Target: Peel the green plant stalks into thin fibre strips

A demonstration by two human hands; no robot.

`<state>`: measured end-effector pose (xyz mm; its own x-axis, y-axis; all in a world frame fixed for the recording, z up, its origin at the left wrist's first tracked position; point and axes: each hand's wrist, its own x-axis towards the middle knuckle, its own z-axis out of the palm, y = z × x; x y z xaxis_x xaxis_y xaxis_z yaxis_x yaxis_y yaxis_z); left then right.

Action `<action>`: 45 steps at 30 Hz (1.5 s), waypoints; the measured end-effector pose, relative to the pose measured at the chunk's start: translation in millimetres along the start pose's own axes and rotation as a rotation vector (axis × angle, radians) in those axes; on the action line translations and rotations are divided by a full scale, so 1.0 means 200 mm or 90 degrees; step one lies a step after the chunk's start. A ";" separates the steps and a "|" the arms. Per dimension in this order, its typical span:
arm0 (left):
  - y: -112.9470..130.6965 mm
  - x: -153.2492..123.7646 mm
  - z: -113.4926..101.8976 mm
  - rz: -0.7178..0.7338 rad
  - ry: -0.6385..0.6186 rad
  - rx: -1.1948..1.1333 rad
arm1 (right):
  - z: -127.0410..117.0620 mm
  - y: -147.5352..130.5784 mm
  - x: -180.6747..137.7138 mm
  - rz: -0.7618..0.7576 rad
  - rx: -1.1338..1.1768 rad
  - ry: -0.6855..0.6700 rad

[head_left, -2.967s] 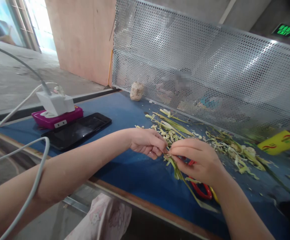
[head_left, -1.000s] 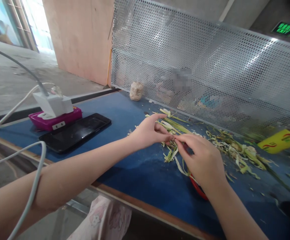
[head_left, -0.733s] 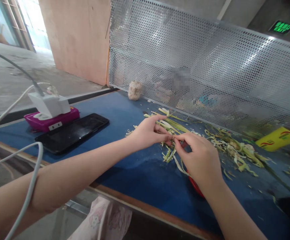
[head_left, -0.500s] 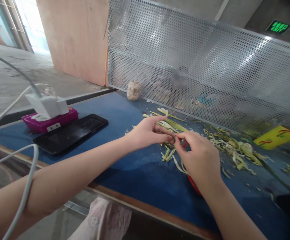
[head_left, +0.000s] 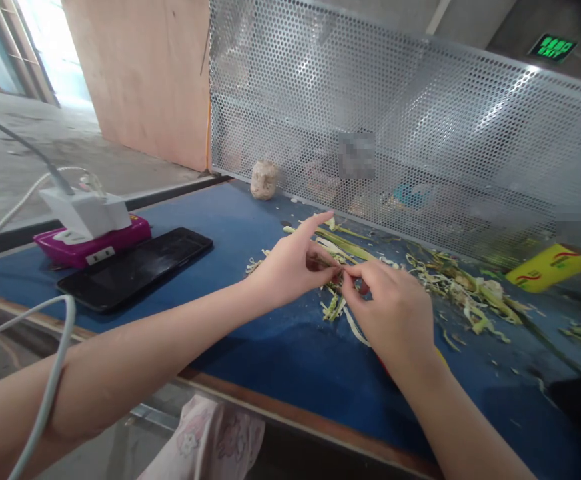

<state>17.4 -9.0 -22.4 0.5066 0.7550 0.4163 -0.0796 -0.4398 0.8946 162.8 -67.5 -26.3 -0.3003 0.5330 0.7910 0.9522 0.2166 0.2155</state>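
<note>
My left hand (head_left: 293,263) and my right hand (head_left: 390,310) meet over the blue table top (head_left: 250,333). Both pinch a thin green plant strip (head_left: 337,303) between thumb and fingertips; the left index finger sticks out straight. Pale green and white peelings (head_left: 450,283) lie scattered just behind and to the right of my hands. Something red with a bit of yellow (head_left: 437,357) lies under my right wrist, mostly hidden.
A black phone (head_left: 135,267) lies at the left, beside a pink box (head_left: 87,243) with a white charger (head_left: 83,210) and cables. A perforated metal screen (head_left: 395,133) walls the far edge. A beige lump (head_left: 263,180) and a yellow packet (head_left: 550,267) sit by it.
Three seconds ago both hands were lower and closed over the strip, with red handles showing. They have since moved slightly up and left, and my left index finger has stretched out.
</note>
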 end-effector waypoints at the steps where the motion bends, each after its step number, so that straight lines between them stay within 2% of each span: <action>1: 0.00 0.00 0.00 0.000 0.005 0.001 | 0.00 0.00 0.00 0.003 0.000 -0.002; 7: 0.02 0.00 0.00 0.006 0.041 -0.012 | 0.00 -0.01 0.00 0.035 0.029 -0.029; 13: 0.03 -0.01 0.00 0.015 -0.006 -0.008 | 0.01 -0.01 0.00 0.065 0.054 -0.026; 20: 0.02 -0.01 -0.01 0.016 0.004 0.015 | 0.00 -0.01 0.00 0.059 0.069 -0.018; 26: 0.02 0.00 -0.01 0.020 0.013 -0.011 | 0.00 0.00 0.01 0.157 0.196 -0.014; 36: 0.02 -0.02 -0.01 0.056 -0.019 0.086 | 0.00 0.03 0.02 0.314 0.436 -0.170; 39: 0.01 -0.01 -0.01 0.097 -0.014 0.110 | 0.00 0.03 0.02 0.321 0.413 -0.172; 45: -0.02 0.00 0.00 0.147 0.001 0.140 | -0.01 0.02 0.01 0.227 0.238 -0.114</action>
<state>17.3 -6.1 -25.8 0.4960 0.6234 0.6045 -0.0053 -0.6940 0.7200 165.3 -67.0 -22.6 0.0009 0.7507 0.6606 0.9216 0.2557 -0.2918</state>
